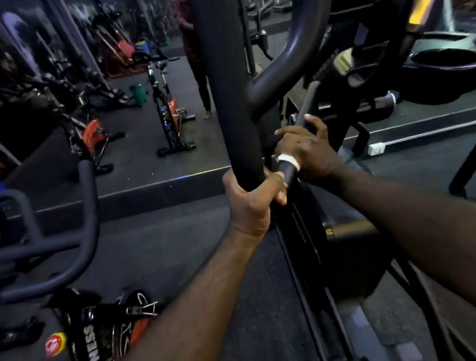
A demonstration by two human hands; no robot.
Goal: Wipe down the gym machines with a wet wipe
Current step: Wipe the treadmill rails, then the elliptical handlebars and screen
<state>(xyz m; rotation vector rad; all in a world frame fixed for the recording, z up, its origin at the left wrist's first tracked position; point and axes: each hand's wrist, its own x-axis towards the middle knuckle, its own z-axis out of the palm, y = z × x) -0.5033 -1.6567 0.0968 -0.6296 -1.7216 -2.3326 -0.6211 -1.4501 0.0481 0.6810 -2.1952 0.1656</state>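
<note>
Two closed grips: your left hand holds the upright post; right of it, your right hand wraps the wet wipe, peeking below the palm, around a bar slanting up-right.

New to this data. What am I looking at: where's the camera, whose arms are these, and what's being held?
This is one picture from a wide-angle camera worn on a person's head, looking forward and down. There is no robot, and the two bare arms belong to the wearer. The left hand grips a thick black padded upright bar on a gym machine. The right hand is curled round a thinner slanted bar just beside it, holding a white wet wipe against that bar. Only a strip of the wipe shows. Around them is a dark floor, with a spin bike further back and another person's legs behind it. Straight lines bend near the edges because of the lens.
</note>
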